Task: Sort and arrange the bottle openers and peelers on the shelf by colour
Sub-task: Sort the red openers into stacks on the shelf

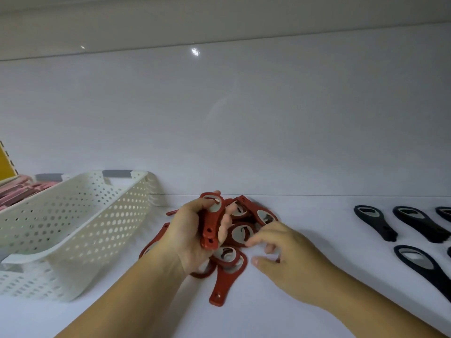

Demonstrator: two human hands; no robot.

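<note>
Several red bottle openers [240, 234] lay heaped in a loose pile on the white shelf [317, 223], close to its back wall, in the head view. The left hand [192, 230] was curled round a small stack of red openers [210, 224], thumb on one side and fingers on the other. It held them on edge just above the pile, handle ends toward the camera. The right hand [283, 254] reached into the pile from the right, its fingers bent and its fingertips [249, 243] touching the rim of one opener there. Whether it was pinching that opener could not be told; its thumb lay apart from the fingers. A single red opener [220, 286] stuck out of the pile toward the camera, handle first. Well to the right, black bottle openers [375, 222] lay flat in rows, apart from one another. A white perforated basket [73, 228] stood left of the pile, with pink items [19, 191] beyond it.
</note>
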